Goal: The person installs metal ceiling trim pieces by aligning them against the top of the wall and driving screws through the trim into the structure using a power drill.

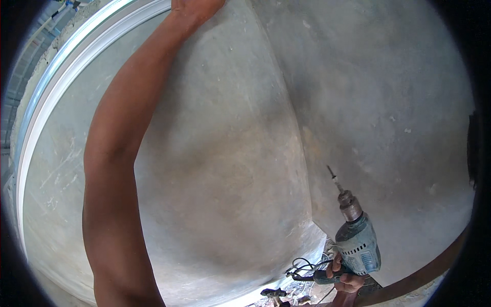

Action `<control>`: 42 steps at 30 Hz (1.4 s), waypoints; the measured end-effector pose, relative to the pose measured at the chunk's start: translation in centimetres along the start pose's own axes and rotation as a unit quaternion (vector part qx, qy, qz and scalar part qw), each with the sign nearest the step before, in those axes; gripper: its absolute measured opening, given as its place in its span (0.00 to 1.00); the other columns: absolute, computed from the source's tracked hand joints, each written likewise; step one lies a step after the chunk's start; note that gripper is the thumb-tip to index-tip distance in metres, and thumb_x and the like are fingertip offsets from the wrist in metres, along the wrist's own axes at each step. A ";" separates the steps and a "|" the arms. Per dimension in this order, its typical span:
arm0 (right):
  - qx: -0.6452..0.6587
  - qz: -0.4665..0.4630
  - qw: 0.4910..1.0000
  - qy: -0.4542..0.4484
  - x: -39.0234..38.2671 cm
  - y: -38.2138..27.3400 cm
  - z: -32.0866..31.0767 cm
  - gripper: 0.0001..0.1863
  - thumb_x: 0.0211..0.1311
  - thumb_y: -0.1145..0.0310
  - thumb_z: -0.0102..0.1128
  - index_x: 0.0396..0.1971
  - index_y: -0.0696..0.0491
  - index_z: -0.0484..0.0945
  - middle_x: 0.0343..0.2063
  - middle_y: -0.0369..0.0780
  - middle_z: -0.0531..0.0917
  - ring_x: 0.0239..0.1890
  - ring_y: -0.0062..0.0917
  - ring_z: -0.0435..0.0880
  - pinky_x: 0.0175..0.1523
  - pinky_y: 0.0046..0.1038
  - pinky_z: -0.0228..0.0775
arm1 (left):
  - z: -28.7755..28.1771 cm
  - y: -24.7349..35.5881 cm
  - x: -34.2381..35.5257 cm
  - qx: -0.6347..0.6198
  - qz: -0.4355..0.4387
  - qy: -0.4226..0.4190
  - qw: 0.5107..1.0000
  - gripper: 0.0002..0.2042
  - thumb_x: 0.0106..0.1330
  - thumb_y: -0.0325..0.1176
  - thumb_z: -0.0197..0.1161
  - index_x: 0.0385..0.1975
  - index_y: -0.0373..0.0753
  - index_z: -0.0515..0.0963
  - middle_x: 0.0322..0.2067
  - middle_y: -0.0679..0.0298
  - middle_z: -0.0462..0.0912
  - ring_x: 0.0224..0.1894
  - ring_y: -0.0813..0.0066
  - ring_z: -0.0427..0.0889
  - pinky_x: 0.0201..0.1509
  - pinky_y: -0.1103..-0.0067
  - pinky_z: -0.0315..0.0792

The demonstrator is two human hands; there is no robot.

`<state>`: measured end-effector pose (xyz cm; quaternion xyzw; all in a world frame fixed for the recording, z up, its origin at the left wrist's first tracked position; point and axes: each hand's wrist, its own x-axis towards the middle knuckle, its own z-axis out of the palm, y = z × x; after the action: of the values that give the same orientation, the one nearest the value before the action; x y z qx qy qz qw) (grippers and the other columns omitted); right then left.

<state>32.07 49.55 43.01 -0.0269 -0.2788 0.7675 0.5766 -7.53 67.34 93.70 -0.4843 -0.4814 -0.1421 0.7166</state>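
Left hand (197,6): at the top edge of the frame, left of centre; only wrist and heel of the palm visible, fingers cut off by the rim; grip impossible to tell.
Left forearm: long, bare, rising from the lower left of the frame to the top; laid across the grey wall surface.
Right hand (347,276): lower right of the frame, fingers wrapped tight around the handle of the drill.
Drill (357,240): blue-grey electric drill with a vented body, lower right of the frame, just above the right hand; tilted, nose aimed up and slightly left.
Chuck (350,203): brownish, rusty-looking, at the upper end of the drill body.
Drill bit (333,178): thin, dark, sticking out of the chuck toward the upper left; tip close to the wall, contact not clear.
Cable (302,268): black loops to the left of the right hand, near the lower edge.
Wall (225,153): bare grey concrete filling most of the frame, folded at an inner corner running from top centre down to lower right of centre.
Metal track (56,71): pale curved strip along the upper left, bent by the lens.
Rusty bar (424,276): brown, slanting across the lower right corner, behind the drill.
Rubble: small pieces at the bottom edge, below the cable, too small to make out.
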 end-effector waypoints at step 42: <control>0.085 0.016 0.986 -0.140 6.7 -1.8 11.4 0.34 0.39 0.80 0.61 0.55 0.62 0.70 0.42 0.46 0.79 0.40 0.29 0.79 0.36 0.36 0.76 | -11.5 0.2 -4.4 -0.054 -0.203 0.023 0.977 0.18 0.65 0.54 0.64 0.50 0.55 0.80 0.21 0.60 0.85 0.24 0.61 0.86 0.25 0.67 0.76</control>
<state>27.29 51.35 55.35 0.1256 -0.2901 0.7939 0.5193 -3.24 56.76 89.20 -0.4108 -0.5450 -0.3211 0.6566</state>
